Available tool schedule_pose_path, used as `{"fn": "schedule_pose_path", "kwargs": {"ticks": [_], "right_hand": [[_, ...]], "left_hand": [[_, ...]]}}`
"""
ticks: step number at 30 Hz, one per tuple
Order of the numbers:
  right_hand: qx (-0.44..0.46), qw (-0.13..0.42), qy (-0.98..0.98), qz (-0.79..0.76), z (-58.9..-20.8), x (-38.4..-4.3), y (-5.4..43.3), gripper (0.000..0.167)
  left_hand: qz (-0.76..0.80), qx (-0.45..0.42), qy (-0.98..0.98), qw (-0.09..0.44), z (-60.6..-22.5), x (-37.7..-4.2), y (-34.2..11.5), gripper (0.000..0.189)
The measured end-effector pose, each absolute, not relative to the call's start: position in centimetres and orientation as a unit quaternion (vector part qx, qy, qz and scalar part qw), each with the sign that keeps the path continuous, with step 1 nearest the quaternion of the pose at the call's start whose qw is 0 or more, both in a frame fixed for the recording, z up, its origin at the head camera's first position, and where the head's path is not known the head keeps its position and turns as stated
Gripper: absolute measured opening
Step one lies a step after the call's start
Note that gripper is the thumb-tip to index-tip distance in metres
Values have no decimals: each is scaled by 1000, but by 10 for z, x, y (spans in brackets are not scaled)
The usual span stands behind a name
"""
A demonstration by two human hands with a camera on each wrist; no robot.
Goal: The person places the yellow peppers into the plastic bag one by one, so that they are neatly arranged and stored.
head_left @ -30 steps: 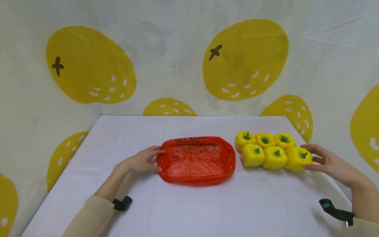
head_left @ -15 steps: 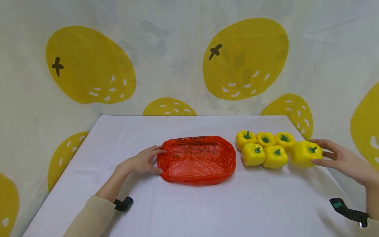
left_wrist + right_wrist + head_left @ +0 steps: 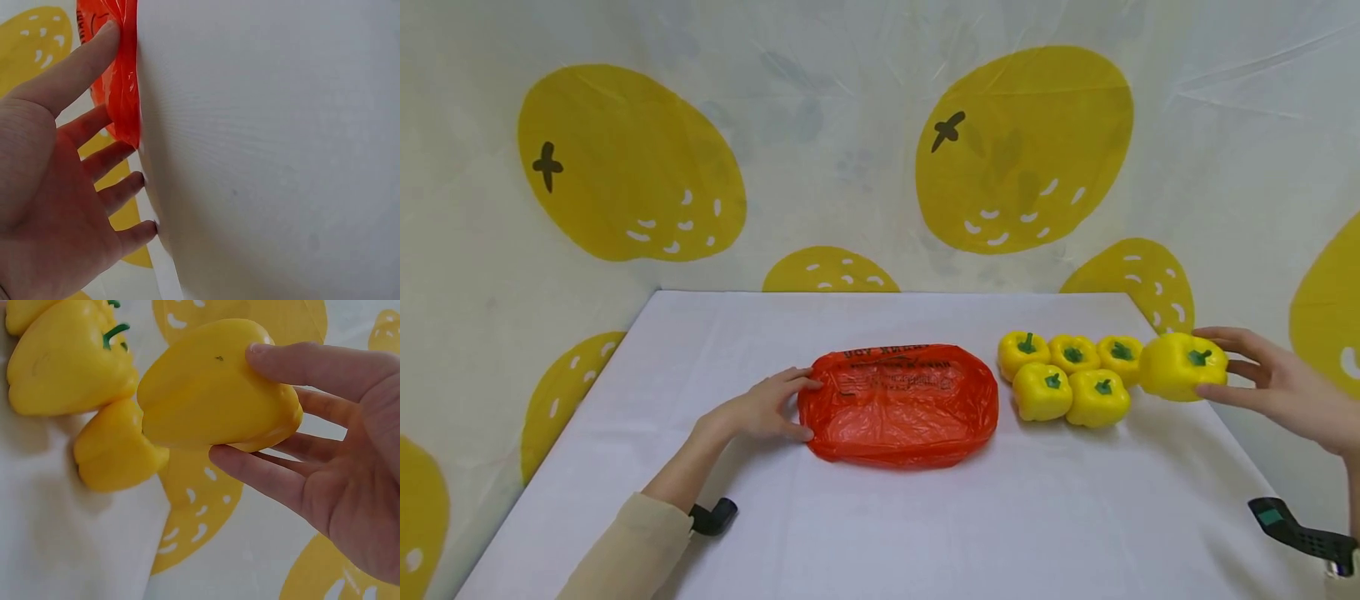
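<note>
A red plastic bag (image 3: 898, 408) with black print lies spread on the white table. My left hand (image 3: 767, 406) touches its left end, thumb and fingers spread against the plastic. From the left wrist view, the hand (image 3: 69, 162) shows a straight thumb on the red film (image 3: 125, 94) and loosely extended fingers. Held between the thumb and fingers of my right hand (image 3: 1277, 383) is a yellow bell pepper (image 3: 1183, 367), raised above the table. Its side faces the right wrist view, where the thumb presses on the pepper (image 3: 206, 387) from above and the fingers support it from below.
Several more yellow bell peppers (image 3: 1097, 398) with green stems stand in two rows right of the bag. A pale curtain (image 3: 835, 150) with large yellow fruit prints hangs behind the table (image 3: 880, 533). A black wrist device (image 3: 1300, 529) sits on the right forearm.
My right hand has lifted the bell pepper from the right end of the front row, moving it up and to the right. The left hand and the bag have stayed in place.
</note>
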State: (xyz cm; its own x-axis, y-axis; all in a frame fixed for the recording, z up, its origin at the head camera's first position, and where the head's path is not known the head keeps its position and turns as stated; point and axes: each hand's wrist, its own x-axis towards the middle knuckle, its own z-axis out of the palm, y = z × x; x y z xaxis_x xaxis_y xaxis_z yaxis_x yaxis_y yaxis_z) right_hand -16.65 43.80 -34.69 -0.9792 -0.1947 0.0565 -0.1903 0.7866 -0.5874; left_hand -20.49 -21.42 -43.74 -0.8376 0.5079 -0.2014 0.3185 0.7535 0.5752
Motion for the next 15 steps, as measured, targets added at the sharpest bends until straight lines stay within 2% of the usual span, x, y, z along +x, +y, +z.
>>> {"fn": "schedule_pose_path", "kwargs": {"ticks": [6,15], "right_hand": [[-118,-7,942,-314,-330,-175,418,73],[-139,23,937,-320,-313,-188,385,71]], "left_hand": [[266,219,923,172,-438,-204,-214,73],[262,226,924,165,-438,-205,-211,74]]}}
